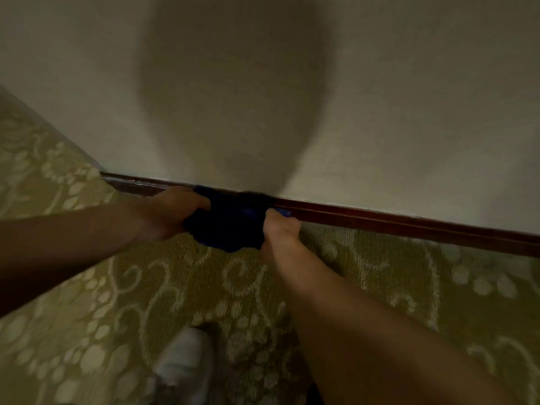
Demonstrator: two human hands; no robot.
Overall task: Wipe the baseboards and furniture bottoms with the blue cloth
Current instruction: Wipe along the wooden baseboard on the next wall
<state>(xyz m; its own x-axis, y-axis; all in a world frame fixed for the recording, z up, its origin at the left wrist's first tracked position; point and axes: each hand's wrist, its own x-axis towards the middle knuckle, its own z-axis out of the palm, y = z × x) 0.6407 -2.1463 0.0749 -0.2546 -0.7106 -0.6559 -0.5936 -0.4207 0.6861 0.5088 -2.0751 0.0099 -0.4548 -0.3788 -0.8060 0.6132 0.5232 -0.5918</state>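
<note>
A dark blue cloth [230,222] is bunched against the dark wooden baseboard [394,223] where the pale wall meets the carpet. My left hand [172,211] grips the cloth's left side, fingers curled into the fabric. My right hand [279,229] grips its right side, and a bit of lighter blue cloth shows past my thumb. The cloth covers the stretch of baseboard between my hands. The picture is blurred and dim.
The baseboard runs from the middle left down to the right edge. A green patterned carpet [146,287] covers the floor. My white shoe [184,366] stands on it near the bottom. A broad shadow [233,97] falls on the wall above my hands.
</note>
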